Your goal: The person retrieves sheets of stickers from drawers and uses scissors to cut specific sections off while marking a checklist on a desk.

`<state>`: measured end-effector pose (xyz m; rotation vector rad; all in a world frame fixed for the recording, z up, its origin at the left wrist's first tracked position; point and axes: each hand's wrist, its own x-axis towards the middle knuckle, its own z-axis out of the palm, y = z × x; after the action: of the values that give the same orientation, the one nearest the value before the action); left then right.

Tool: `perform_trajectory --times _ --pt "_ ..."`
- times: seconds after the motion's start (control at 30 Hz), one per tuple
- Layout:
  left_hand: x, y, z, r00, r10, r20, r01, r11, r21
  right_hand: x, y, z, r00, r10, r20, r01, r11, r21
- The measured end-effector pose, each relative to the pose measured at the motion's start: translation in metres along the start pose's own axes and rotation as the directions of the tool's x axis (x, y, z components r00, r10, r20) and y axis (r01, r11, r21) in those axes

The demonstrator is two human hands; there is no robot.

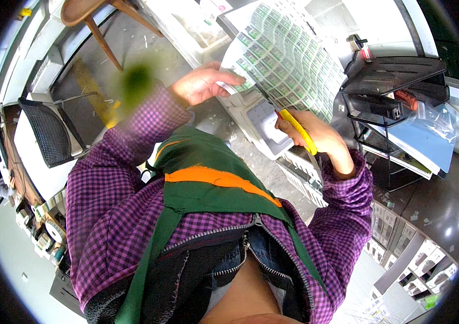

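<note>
My left hand (203, 84) pinches the near left corner of a large, curving sheet of small green-and-white printed labels (289, 56), thumb on top. In my right hand (318, 135) is a pair of scissors (298, 131) with yellow handles and a bit of red near the pivot. Their dark blades point away from me and to the left, at the sheet's near edge. How far the blades are parted I cannot tell. Below the sheet, a white device with a grey panel (266, 123) is partly covered by it.
A black tiered tray rack (391, 75) with folders and a plastic bag stands at right. Far left are a wooden stool (81, 12) and a black mesh chair (51, 132). Boxed goods fill a shelf (402, 243) at lower right. A green blur (137, 81) obscures part of the view.
</note>
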<state>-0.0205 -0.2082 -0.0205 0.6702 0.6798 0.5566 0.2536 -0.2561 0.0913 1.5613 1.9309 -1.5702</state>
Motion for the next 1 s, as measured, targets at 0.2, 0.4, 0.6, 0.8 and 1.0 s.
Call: perform_trajectory --times 0.2,0.4,0.6,0.8,1.0 --pt "0.0 0.005 0.005 1.0 0.021 -0.015 -0.021 1.0 0.008 0.002 0.004 0.001 0.995 -0.088 -0.05 0.086 0.995 -0.048" --pt "0.0 0.007 0.006 0.999 0.044 -0.009 -0.043 0.999 0.019 0.003 0.003 0.002 0.994 -0.076 -0.075 0.07 0.995 -0.073" --pt "0.0 0.008 0.008 0.999 0.037 -0.026 -0.036 0.999 0.03 -0.002 0.003 0.006 0.992 -0.045 -0.118 0.042 0.999 -0.03" --pt "0.001 0.012 0.007 1.0 0.012 0.027 -0.014 0.998 0.065 -0.001 0.009 0.01 0.983 -0.114 -0.145 0.106 0.992 -0.061" --pt "0.006 0.018 0.022 0.999 -0.016 0.038 0.011 0.993 0.115 0.005 0.01 0.013 0.945 -0.219 -0.243 0.204 0.975 -0.086"
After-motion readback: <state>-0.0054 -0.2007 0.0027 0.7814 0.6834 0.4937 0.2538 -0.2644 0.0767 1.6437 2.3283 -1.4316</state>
